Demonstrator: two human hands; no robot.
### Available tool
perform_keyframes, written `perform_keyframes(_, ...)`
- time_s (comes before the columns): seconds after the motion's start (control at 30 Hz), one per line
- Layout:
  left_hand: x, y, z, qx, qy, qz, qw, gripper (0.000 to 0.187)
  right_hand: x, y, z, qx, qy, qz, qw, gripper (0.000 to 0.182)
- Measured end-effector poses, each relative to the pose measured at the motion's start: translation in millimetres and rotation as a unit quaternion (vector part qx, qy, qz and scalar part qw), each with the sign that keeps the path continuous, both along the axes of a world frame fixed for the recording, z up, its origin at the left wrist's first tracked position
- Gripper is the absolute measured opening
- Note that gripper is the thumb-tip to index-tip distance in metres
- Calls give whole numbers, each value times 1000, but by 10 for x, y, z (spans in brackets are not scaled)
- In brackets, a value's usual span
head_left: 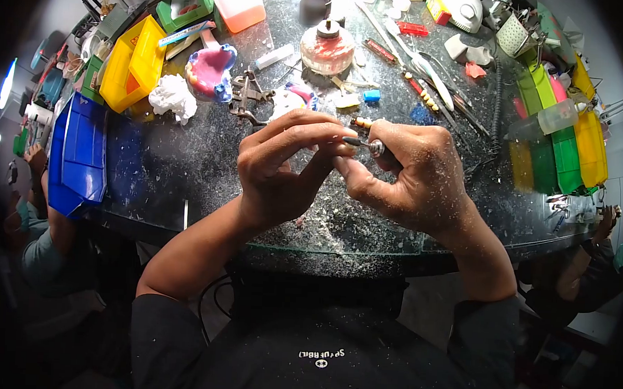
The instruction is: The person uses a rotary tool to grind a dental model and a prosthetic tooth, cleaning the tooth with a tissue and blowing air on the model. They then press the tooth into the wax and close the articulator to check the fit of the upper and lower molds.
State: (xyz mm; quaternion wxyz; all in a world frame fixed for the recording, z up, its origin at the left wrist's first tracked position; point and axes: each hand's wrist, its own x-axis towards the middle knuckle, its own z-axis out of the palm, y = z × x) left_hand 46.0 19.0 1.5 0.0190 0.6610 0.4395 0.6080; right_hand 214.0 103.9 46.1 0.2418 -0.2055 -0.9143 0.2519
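My right hand [416,175] is wrapped round a rotary handpiece [377,149], whose dark pointed bur [353,141] reaches toward my left fingertips. My left hand [288,162] has its thumb and fingers pinched together beside the bur; what they hold is too small and hidden to name. The two hands meet over the dark worktop, and pale dust speckles the right one. Just beyond the left hand lie a pink and white dental model [295,100] and a metal articulator [248,98].
Pale shavings [331,227] cover the bench's front edge. Farther back stand a glass jar [327,50], a pink and blue mould [211,72] and crumpled tissue [173,98]. Bins flank both sides, including a blue bin [80,153] and green bin [565,160]. Other people sit left and right.
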Motion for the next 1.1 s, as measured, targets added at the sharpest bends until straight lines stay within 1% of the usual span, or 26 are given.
perform_keyframes(0.67, 5, -3, 23, 11, 6, 8, 1000, 19, 0, -17, 16, 8, 26, 4, 1000, 43)
perform_keyframes(0.77, 13, -16, 26, 3, -25, -6, 1000, 19, -2, -22, 15, 13, 30, -1, 999, 43)
perform_keyframes(0.93, 3, -22, 20, 2, -35, -26, 999, 18, 8, -25, 19, 8, 30, 16, 999, 42)
perform_keyframes(1.03, 9, -26, 9, 3, -50, -28, 998, 17, -7, -31, 42, 15, 41, -9, 999, 42)
perform_keyframes(1.1, 14, -26, -5, 2, -62, -30, 998, 17, -6, -29, 50, 10, 28, -13, 999, 43)
